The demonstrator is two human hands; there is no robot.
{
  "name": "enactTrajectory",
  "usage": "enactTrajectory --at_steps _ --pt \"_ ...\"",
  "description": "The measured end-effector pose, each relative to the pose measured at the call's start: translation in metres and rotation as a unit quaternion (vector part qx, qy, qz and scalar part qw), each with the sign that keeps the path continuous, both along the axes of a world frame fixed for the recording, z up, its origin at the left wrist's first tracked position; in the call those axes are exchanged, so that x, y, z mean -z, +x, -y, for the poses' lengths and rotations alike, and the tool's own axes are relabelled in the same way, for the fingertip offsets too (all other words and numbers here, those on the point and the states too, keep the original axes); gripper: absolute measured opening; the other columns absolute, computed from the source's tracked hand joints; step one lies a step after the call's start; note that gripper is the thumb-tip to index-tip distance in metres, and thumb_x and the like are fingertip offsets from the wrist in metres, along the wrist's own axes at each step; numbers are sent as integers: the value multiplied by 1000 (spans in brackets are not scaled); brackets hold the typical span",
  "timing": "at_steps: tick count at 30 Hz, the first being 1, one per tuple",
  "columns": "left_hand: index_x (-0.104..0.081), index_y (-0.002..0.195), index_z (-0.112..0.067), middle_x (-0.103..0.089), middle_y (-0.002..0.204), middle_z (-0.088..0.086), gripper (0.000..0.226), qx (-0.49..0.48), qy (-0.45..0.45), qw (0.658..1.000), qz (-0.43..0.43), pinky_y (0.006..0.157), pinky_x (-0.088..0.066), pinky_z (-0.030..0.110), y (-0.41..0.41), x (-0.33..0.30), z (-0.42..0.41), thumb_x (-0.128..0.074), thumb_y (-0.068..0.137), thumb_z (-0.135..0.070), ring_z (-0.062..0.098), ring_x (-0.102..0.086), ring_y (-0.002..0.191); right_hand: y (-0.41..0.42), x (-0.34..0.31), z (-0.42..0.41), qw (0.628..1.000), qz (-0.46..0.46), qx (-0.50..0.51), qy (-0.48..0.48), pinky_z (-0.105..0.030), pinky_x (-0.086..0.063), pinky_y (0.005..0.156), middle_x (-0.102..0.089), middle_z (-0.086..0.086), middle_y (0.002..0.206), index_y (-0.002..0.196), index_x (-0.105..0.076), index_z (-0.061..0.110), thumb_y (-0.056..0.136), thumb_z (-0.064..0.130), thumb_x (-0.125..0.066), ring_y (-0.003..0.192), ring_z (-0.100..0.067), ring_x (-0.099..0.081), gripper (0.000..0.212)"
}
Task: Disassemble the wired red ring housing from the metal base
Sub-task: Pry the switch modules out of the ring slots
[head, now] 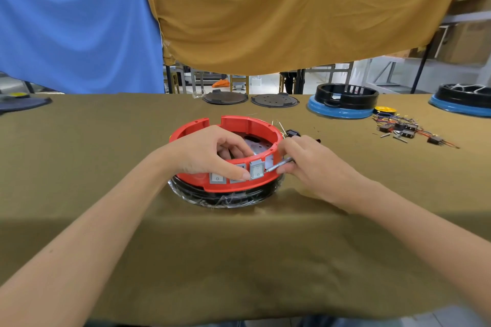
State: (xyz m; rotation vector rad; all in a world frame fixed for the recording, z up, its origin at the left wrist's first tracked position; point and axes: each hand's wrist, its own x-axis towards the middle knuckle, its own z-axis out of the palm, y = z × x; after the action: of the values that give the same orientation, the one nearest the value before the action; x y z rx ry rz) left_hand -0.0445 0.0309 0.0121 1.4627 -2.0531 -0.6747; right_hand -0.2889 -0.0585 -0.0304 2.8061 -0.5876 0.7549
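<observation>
The red ring housing (240, 122) sits on a black base (225, 198) wrapped in clear film, at the middle of the table. Grey rocker switches (257, 169) line its near wall. A perforated metal plate (255, 145) shows inside the ring. My left hand (210, 152) grips the near wall, fingers curled inside and thumb pressed on the outside by the switches. My right hand (310, 164) holds a thin metal tool (279, 165) whose tip touches the housing right of the raised switch. Wires (291, 133) trail behind the ring's right side.
Two dark round plates (225, 98) (275, 100) lie at the table's far edge. Black rings on blue bases (342, 102) (463, 101) stand at the far right, with loose switches and coloured wires (409, 130) nearby. Olive cloth (239, 260) covers the table; blue and mustard sheets hang behind.
</observation>
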Motion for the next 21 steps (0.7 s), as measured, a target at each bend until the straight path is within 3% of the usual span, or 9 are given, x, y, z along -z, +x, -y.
enactTrajectory --at_steps 2,4,6,8,10,15,21 --pt "-73 103 -31 -74 95 -13 28 1 3 1000 -2 64 -52 13 -1 0 0 -83 77 -32 4 -69 79 -3 1 6 994 33 -32 97 -26 -45 88 -43 6 120 121 -47 20 98 40 -49 100 -11 -48 31" --pt "-72 103 -31 -74 94 -14 28 2 3 1000 0 63 -51 13 -1 -1 0 -82 78 -31 3 -69 79 -4 0 10 991 38 -53 119 -13 -39 93 -31 11 128 136 -42 26 100 37 -49 104 -6 -44 38" --pt "-72 103 -31 -73 94 -15 27 -1 3 1000 3 63 -51 12 -1 -2 0 -82 78 -30 2 -69 79 1 -4 14 992 -1 -61 109 -6 -29 99 -30 11 138 145 -42 26 101 32 -48 117 -4 -37 45" --pt "-72 103 -32 -73 94 -15 27 0 3 1000 3 63 -51 12 -1 -2 0 -82 78 -30 2 -68 79 6 -5 17 993 -31 -57 98 -19 -32 103 -40 8 142 144 -48 23 102 32 -47 119 -10 -37 43" --pt "-72 103 -31 -73 93 -14 27 2 5 1000 1 63 -51 12 -2 -2 0 -82 77 -30 3 -68 79 9 -6 18 992 -32 -57 104 -28 -37 97 -49 12 135 139 -53 21 102 30 -49 109 -13 -39 38" --pt "-73 103 -30 -73 92 -13 27 5 8 1000 0 62 -50 12 -2 -3 0 -83 77 -28 4 -69 78 15 -13 21 980 -32 -76 179 -27 -37 92 -55 15 117 128 -59 20 98 23 -59 104 -16 -41 29" --pt "-73 103 -32 -75 94 -12 29 0 17 1000 1 65 -53 15 -2 -5 -1 -83 75 -33 6 -71 81 16 -26 24 961 -52 -89 257 -32 -39 99 -58 13 115 121 -64 23 96 21 -63 114 -18 -46 25"
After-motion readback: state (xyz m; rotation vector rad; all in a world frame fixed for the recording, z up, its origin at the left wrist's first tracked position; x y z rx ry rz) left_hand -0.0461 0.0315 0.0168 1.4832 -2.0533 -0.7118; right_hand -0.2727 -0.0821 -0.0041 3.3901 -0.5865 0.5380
